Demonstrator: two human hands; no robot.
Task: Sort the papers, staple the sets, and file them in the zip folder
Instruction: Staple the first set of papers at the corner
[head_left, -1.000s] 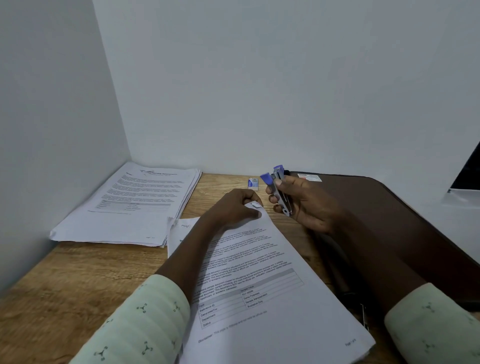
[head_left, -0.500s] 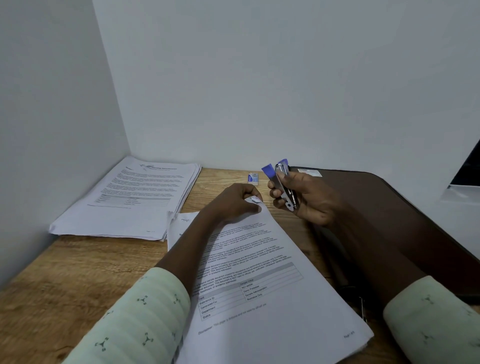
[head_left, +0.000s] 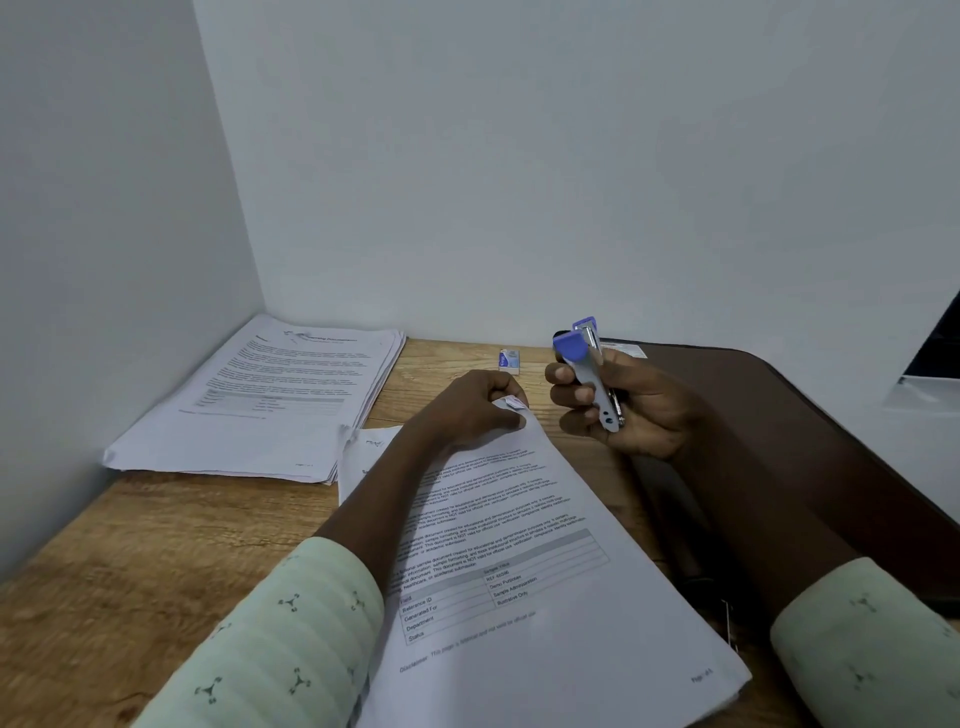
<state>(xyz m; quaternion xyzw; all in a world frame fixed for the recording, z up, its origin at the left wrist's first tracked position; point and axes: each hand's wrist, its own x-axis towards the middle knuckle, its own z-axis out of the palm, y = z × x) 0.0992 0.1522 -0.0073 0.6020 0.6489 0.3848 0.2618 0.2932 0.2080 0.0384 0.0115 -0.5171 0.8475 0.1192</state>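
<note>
**Stapler in hand, corner of a paper set pinched on the tabletop**

A person seated at a wooden tabletop (head_left: 130, 545) pinches the far corner of a paper set (head_left: 519, 561) with the left hand (head_left: 467, 410), its fingers (head_left: 511, 422) curled tight on the slightly lifted, folded corner. The set lies slanted in front of the person, printed side up, over another loose sheet.

Just beside it, the right hand (head_left: 639, 410) is wrapped around a blue-and-silver stapler (head_left: 589, 369). The tool is held clear of the tabletop and apart from the paper, with its blue ends pointing up and spread apart.

A thicker stack of papers (head_left: 270, 400) rests in the far left corner against the white wall (head_left: 519, 156). A small staple box (head_left: 508, 359) sits near the back edge, between the stack and the stapler. A brown zip folder (head_left: 779, 441) lies flat on the right, partly beneath the right forearm. Both arms wear pale green patterned sleeves (head_left: 291, 639).
</note>
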